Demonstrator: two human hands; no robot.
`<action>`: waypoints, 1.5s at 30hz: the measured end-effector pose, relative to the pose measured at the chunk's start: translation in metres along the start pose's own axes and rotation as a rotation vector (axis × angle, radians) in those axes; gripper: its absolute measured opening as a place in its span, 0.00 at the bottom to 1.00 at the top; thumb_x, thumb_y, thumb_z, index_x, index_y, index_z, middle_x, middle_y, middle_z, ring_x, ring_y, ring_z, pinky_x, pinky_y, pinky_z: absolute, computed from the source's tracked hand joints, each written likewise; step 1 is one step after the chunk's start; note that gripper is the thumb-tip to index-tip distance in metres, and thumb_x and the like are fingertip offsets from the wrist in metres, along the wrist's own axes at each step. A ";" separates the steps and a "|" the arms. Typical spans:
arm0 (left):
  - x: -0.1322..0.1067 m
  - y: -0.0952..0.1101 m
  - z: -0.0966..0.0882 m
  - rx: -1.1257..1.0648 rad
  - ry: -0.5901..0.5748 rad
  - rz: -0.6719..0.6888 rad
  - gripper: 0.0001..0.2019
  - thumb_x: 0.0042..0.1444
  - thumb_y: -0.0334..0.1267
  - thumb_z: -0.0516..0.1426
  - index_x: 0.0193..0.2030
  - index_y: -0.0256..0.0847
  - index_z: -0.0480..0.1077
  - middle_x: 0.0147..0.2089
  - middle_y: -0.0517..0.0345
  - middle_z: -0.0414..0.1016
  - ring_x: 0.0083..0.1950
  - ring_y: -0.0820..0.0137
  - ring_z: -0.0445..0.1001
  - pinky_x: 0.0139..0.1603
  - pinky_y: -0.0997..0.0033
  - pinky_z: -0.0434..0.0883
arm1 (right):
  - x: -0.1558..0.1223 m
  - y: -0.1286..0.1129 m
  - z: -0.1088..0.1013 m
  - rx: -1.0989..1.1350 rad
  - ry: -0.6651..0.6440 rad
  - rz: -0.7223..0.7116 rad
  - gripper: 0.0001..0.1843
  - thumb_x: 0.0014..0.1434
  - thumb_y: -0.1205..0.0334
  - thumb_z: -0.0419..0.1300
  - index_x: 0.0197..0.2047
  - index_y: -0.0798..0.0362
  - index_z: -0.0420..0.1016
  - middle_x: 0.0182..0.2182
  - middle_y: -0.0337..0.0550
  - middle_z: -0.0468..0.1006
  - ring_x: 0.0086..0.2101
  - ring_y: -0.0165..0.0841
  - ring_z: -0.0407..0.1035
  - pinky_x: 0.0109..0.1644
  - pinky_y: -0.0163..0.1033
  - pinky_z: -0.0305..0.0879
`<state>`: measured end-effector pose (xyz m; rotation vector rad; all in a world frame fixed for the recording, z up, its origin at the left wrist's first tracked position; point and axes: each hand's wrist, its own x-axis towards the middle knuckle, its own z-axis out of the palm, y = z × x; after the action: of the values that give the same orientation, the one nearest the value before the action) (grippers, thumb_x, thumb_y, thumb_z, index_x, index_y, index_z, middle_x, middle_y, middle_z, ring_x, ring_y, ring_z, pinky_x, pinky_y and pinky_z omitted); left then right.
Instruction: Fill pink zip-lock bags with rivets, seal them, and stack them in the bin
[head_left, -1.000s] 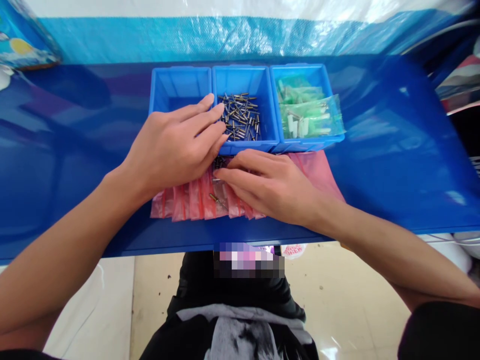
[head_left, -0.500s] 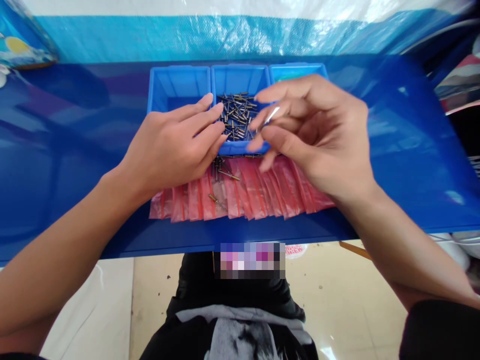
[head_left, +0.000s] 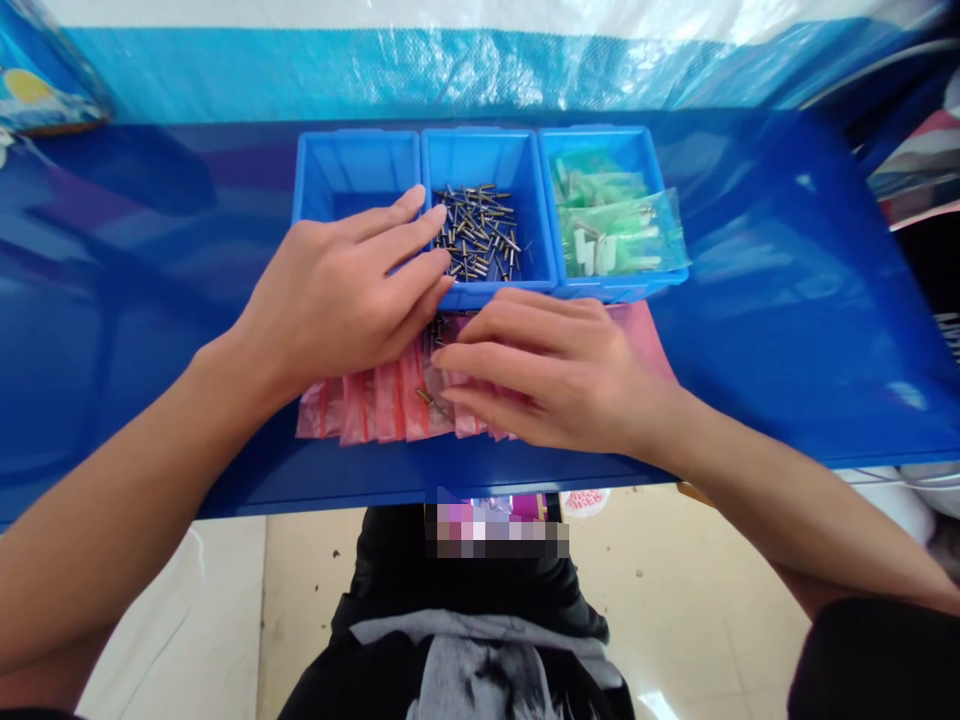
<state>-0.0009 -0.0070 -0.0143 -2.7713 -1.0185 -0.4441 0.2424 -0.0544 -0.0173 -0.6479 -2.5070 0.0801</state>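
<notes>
Head view. The left hand [head_left: 337, 295] is resting open, fingers spread, tips reaching over the near rim of the middle bin [head_left: 480, 160] at 12 o'clock; it is gripping nothing visible. The right hand [head_left: 559, 375] is lying open, fingers stretched nearly flat across the red bags [head_left: 375, 405] at 6 o'clock. No rivet is showing between its fingers, though anything beneath the palm is hidden. The rivets [head_left: 476, 235] are lying in a loose heap in the middle bin, stray rivets [head_left: 439, 330] are sitting just below its rim, and one more [head_left: 427, 398] is lying on the bags. Green tubes [head_left: 619, 235] in a clear bag [head_left: 660, 235] are filling the right bin [head_left: 652, 160] at 1 o'clock.

Handling call: flat fingers and a steady left hand should stop strays rolling and bags sliding.

Against the last frame: the right hand has dropped from above the middle bin, is no longer pinching a rivet, and is covering the bags' right half.
</notes>
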 end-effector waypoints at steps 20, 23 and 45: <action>-0.001 0.001 0.003 0.102 0.050 0.045 0.20 0.79 0.42 0.45 0.54 0.36 0.76 0.69 0.50 0.77 0.71 0.51 0.77 0.52 0.52 0.87 | 0.000 -0.007 0.023 0.229 -0.168 0.180 0.13 0.75 0.65 0.54 0.45 0.56 0.81 0.40 0.46 0.78 0.37 0.32 0.69 0.39 0.39 0.61; -0.003 -0.001 0.005 0.080 0.048 0.034 0.19 0.79 0.43 0.46 0.54 0.36 0.76 0.70 0.51 0.77 0.71 0.50 0.77 0.54 0.50 0.87 | 0.003 -0.010 0.026 0.356 -0.138 0.291 0.10 0.68 0.70 0.56 0.46 0.55 0.78 0.37 0.41 0.77 0.33 0.28 0.66 0.36 0.36 0.58; -0.002 0.001 0.003 0.129 0.067 0.063 0.18 0.78 0.42 0.48 0.58 0.39 0.77 0.68 0.49 0.78 0.70 0.52 0.78 0.52 0.52 0.87 | 0.007 0.008 -0.011 0.721 0.343 0.392 0.20 0.71 0.74 0.58 0.60 0.49 0.82 0.64 0.47 0.81 0.63 0.41 0.78 0.66 0.51 0.81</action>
<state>-0.0009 -0.0079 -0.0179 -2.6471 -0.9092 -0.4426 0.2467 -0.0445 -0.0057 -0.7415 -1.8059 0.8869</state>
